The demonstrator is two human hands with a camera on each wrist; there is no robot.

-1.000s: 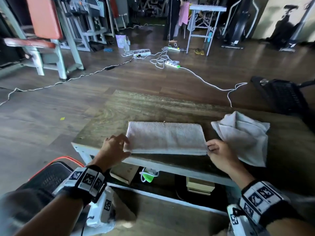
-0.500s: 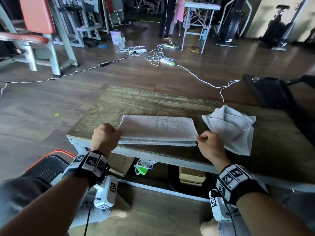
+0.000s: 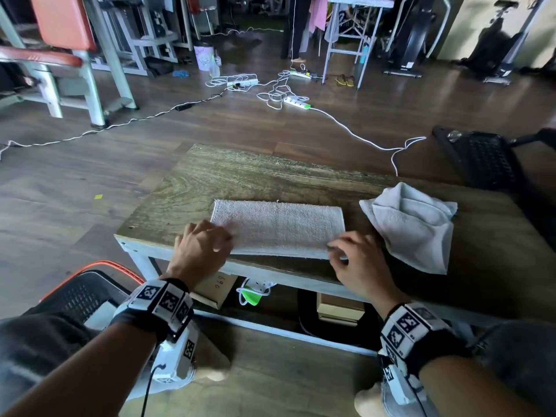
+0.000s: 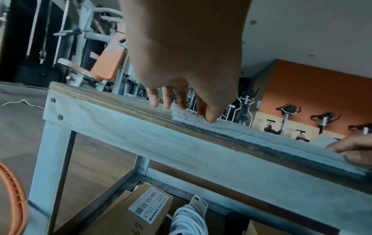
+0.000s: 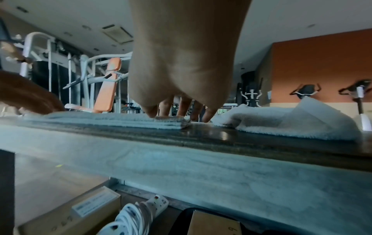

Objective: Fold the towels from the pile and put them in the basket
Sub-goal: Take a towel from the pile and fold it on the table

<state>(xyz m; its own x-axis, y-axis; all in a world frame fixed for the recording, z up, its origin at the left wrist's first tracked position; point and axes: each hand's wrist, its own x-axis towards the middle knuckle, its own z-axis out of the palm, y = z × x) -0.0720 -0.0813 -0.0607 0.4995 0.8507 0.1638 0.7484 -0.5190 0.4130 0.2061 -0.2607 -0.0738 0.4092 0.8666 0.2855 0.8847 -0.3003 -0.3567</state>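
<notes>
Folded towel (image 3: 278, 227) lies flat on table (image 3: 240, 176), near front edge. L hand (image 3: 200, 251) on its left end, fingers loosely spread, touching, not gripping. R hand (image 3: 356, 266) pinches right near corner. 2nd towel (image 3: 412, 224) crumpled just right. Basket (image 3: 75, 296) on floor, left.

Your white folded terry towel (image 3: 278, 228) lies flat near the front edge of the worn wooden tabletop (image 3: 240, 176). Crumpled white towel (image 3: 412, 224) just right of it, apart. Black mesh basket with orange rim (image 3: 81, 296) on the floor, front-left, below the tabletop.
</notes>
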